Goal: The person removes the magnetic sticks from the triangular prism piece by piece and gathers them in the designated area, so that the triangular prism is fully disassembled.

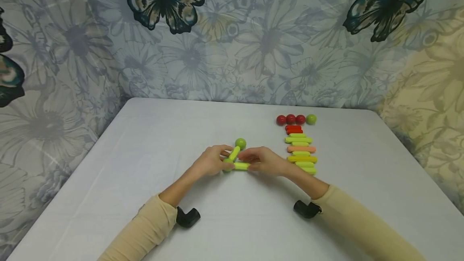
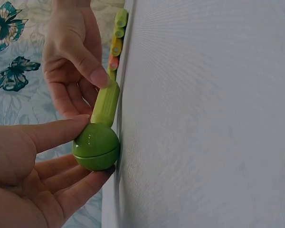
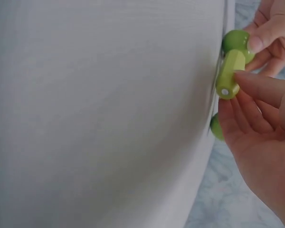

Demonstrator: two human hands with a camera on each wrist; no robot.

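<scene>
Between its thumb and fingers, my left hand (image 1: pixel 211 161) grips a green ball (image 2: pixel 96 148). A lime-green rod (image 2: pixel 106 103) meets this ball and points to the right. My right hand (image 1: pixel 269 162) pinches that rod near its free end, where a small pale dot shows in the right wrist view. Another lime rod (image 1: pixel 234 153) runs from the gripped ball away from me toward a second green ball (image 1: pixel 241 143). In the head view, fingers partly hide the gripped ball. The right hand covers part of the second ball in the right wrist view.
To the right on the white table (image 1: pixel 152 132) lies a column of lime, yellow, orange and red rods (image 1: pixel 301 159). Behind it sits a row of red balls (image 1: pixel 291 119) with one green ball (image 1: pixel 311 119) at its right end. Patterned cloth (image 1: pixel 253 51) stands behind the table.
</scene>
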